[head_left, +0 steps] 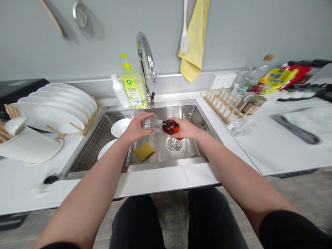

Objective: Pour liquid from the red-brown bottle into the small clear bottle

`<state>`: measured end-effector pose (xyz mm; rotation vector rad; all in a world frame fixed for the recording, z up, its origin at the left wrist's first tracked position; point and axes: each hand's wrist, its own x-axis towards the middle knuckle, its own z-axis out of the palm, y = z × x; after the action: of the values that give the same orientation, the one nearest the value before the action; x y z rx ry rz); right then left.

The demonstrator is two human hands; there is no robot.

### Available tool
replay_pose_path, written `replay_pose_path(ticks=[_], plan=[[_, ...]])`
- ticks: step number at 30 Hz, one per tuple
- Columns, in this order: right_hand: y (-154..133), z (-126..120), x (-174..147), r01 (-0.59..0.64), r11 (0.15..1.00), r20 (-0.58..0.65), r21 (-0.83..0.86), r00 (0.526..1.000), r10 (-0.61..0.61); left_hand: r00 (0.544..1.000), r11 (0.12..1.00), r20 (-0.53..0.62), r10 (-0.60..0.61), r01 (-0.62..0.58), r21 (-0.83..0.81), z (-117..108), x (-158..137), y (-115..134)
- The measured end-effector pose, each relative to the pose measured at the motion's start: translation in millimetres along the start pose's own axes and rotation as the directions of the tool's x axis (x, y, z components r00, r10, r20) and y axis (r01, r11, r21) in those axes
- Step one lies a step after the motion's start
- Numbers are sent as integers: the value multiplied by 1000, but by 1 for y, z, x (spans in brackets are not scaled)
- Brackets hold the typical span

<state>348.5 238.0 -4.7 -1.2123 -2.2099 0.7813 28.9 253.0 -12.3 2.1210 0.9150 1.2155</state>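
Note:
Over the sink, my left hand is closed round a clear, see-through container, perhaps a cup. My right hand grips a small rounded bottle of dark red liquid. The bottle lies on its side, its neck pointing left at the clear container. Whether the neck touches that container or any liquid flows, I cannot tell. A yellow sponge rests below my hands in the basin, left of the drain. Two white dishes sit in the wire rack, partly hidden by my left arm.
Behind the sink stand a tall faucet, a dish soap bottle and a white bottle. White plates fill a left rack. A wooden rack, jars and bottles crowd the right. A yellow cloth hangs above.

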Motion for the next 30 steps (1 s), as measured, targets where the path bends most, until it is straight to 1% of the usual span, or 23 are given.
replay_pose_path(ticks=[6,11,13,21,26,30], plan=[[-1,0,-1,-19,1000,20,-11,1000,20,999,1000,39,-11,10,13,-2,0,-1],[1,1,-1,-21,1000,24,-15,999,22,996,993,14,-94,95,-76,1,-1,-1],[2,2,-1,-16,1000,31,-17,999,16,993,989,13,-117,118,-87,2,-1,1],[5,4,0,-18,998,58,-61,998,22,996,996,26,-83,84,-18,1,-1,6],[7,4,0,-7,998,81,-62,997,12,996,997,39,-75,74,28,0,-2,5],[7,4,0,-11,997,82,-72,997,17,997,998,52,-51,49,32,0,-2,1]])
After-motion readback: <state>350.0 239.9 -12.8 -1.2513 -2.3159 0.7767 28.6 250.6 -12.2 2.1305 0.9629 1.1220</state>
